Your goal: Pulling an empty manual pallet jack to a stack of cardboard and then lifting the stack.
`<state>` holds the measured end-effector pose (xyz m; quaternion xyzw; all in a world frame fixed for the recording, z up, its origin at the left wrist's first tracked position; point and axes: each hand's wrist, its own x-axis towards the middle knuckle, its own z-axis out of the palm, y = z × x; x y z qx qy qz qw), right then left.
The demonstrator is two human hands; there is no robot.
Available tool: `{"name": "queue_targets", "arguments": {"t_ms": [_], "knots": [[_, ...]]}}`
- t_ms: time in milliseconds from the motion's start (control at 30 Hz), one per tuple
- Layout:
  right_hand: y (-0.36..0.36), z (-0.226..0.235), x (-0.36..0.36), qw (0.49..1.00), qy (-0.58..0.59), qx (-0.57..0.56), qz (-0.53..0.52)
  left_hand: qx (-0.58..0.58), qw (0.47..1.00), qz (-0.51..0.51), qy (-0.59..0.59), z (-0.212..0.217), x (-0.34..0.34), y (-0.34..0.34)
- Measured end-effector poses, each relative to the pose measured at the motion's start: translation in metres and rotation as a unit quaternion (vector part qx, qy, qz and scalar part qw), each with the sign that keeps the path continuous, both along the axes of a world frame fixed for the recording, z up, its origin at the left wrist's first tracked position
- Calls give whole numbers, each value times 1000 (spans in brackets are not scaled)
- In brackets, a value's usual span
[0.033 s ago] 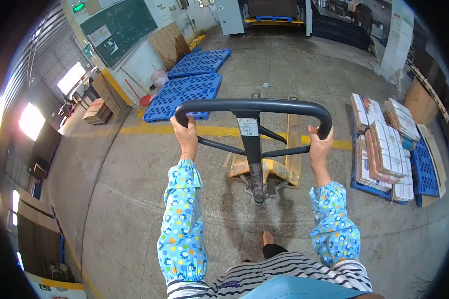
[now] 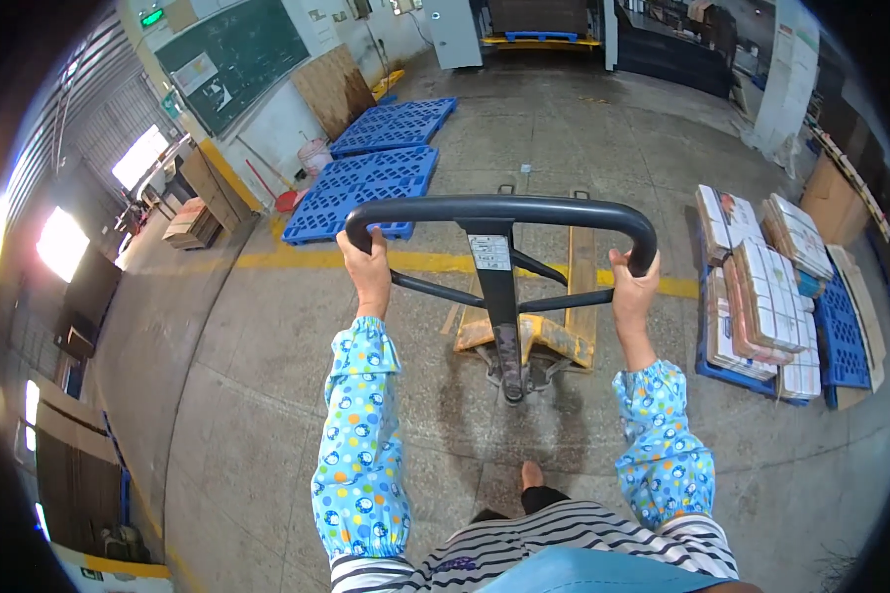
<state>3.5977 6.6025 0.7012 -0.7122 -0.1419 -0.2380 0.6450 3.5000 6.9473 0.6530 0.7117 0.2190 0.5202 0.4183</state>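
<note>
My left hand [image 2: 367, 267] is wrapped round the left bend of a black pallet jack handle [image 2: 554, 209]. Round the handle's right bend, my right hand [image 2: 635, 284] is closed too. Both arms reach forward in blue patterned sleeve covers. A label sits on the handle's central shaft, and two slanting bars brace it. Beyond and below the handle stands the yellow pallet jack [image 2: 564, 341], its forks pointing away from me. The handle hides part of the forks; no load shows on the visible one.
Two blue plastic pallets [image 2: 366, 185] lie ahead left, near a red basin [image 2: 288, 201]. To the right, strapped bundles [image 2: 766, 296] are stacked on a blue pallet [image 2: 845, 331]. A yellow floor line [image 2: 425, 260] crosses beneath the handle. A white pillar [image 2: 787, 89] stands far right.
</note>
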Motion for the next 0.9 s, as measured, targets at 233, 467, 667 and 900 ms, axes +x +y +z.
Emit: {"name": "queue_targets", "arguments": {"t_ms": [233, 467, 667, 900], "knots": [[-4, -6, -2, 1000, -21, -17, 8, -25, 999, -11, -36, 2, 0, -9], [-2, -10, -2, 999, -38, -25, 1, -23, 998, -6, -54, -19, -4, 6], [-1, -8, -18, 998, -68, -1, 7, -24, 997, 15, -66, -10, -29, 1], [-18, -22, 3, 998, -61, 20, -10, 1, 998, 18, -64, 9, -42, -15]]}}
